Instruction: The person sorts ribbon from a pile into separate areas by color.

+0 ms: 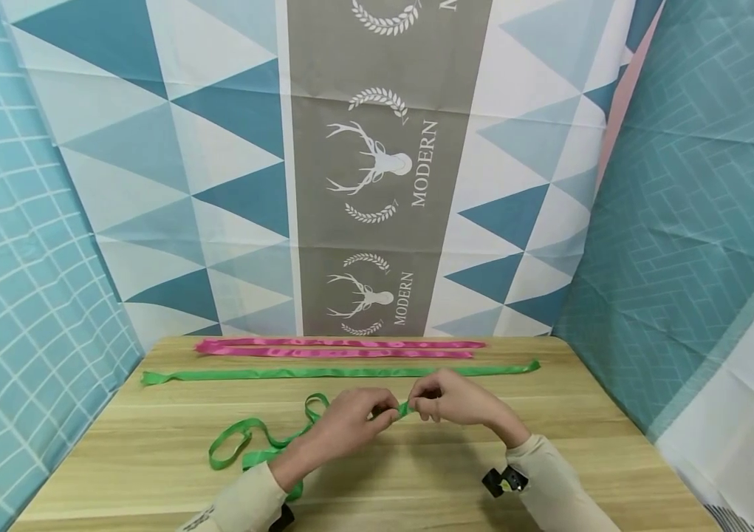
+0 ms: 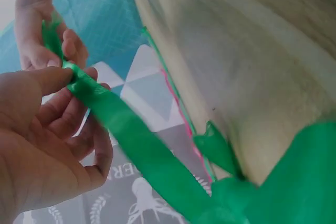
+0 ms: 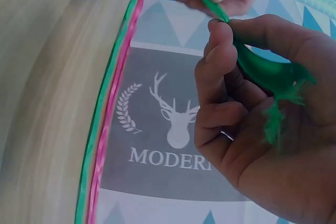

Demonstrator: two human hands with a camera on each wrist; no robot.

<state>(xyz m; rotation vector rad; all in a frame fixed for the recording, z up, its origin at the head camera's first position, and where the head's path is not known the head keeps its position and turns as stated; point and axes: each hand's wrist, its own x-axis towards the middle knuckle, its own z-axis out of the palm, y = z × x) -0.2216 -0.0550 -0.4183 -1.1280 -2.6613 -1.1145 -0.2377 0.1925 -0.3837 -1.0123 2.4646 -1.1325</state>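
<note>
A green ribbon [image 2: 139, 135] runs between both hands just above the table. My left hand [image 1: 350, 421] pinches it between thumb and forefinger, and the long part trails down in loose loops [image 1: 237, 436] on the table at the left. Close by on the right, my right hand [image 1: 453, 399] pinches the same ribbon near one end. In the right wrist view that ribbon's frayed end [image 3: 278, 114] hangs across the right palm. A short stretch of ribbon [image 1: 405, 409] shows between the two sets of fingertips.
Behind the hands, a second green ribbon [image 1: 350, 373] lies straight across the wooden table [image 1: 549, 443]. Farther back lies a pink ribbon [image 1: 343, 353] in two nearly parallel strips. Patterned cloth [image 1: 363, 170] hangs at the back, with blue cloth [image 1: 18, 258] on the left side.
</note>
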